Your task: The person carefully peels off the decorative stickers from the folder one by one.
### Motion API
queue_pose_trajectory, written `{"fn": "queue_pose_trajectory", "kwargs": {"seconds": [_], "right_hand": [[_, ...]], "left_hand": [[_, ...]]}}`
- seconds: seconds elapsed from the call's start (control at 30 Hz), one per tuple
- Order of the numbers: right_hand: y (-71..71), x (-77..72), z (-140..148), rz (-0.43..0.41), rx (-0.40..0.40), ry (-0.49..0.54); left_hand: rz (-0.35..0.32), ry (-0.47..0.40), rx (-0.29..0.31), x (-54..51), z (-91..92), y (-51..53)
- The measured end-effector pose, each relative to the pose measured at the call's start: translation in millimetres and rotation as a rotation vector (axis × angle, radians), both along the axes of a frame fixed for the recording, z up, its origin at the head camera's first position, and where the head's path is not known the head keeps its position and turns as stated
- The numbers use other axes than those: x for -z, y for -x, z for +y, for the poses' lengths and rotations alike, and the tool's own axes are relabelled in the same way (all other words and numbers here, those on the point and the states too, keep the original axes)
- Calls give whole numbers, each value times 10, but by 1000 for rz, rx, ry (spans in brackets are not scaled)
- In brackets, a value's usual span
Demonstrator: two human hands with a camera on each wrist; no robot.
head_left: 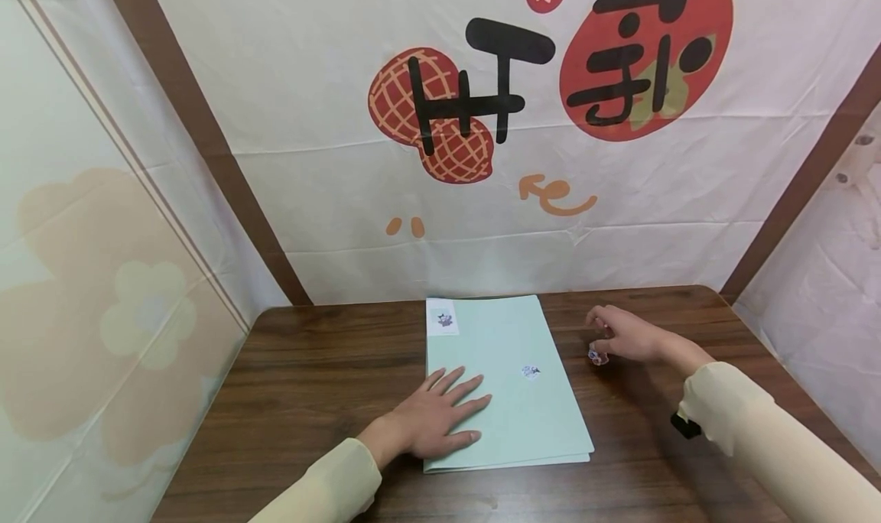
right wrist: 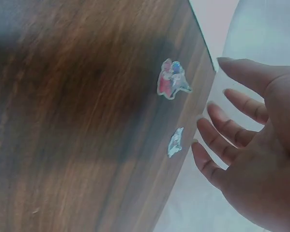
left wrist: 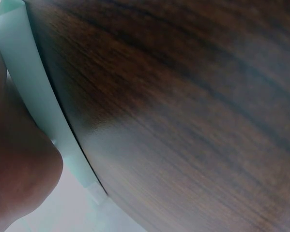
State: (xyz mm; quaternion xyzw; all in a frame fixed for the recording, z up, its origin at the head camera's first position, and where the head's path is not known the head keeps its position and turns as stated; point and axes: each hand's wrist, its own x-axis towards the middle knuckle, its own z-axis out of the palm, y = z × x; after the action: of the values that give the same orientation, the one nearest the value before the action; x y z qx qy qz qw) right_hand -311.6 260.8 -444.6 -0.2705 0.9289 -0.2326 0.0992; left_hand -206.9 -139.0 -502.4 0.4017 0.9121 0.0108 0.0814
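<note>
A mint-green folder (head_left: 505, 423) lies on the brown table, with a small cartoon sticker (head_left: 531, 371) on its right half and a white rectangle bearing a cartoon picture (head_left: 443, 318) in its upper left corner. Fingers spread, my left hand (head_left: 440, 416) rests on the folder's lower left part; in the left wrist view only part of this hand (left wrist: 23, 164) shows. To the right of the folder, my right hand (head_left: 629, 335) hovers above two loose stickers: a pink and blue one (right wrist: 173, 79) and a smaller pale one (right wrist: 175, 142). Its fingers are slightly bent and hold nothing.
Dark wood grain covers the table (head_left: 310, 401), whose far edge meets a white printed cloth (head_left: 330, 186). More cloth hangs at the left and right sides. A small black object (head_left: 685, 425) shows beneath the right sleeve.
</note>
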Motion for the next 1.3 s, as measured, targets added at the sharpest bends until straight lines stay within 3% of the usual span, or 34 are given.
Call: {"fn": "queue_pose_trajectory", "kwargs": {"seconds": [0.37,0.73,1.3], "right_hand": [[-25,28,-296,110,51,-45],[7,20,-737,188,-56,-47],[75,-145,-1345,155,-114,-51]], "left_hand": [[-5,23,-6,-63,-9,-32],[8,6,4,57,-39,7],[-26,39,-5,74,-7,52]]}}
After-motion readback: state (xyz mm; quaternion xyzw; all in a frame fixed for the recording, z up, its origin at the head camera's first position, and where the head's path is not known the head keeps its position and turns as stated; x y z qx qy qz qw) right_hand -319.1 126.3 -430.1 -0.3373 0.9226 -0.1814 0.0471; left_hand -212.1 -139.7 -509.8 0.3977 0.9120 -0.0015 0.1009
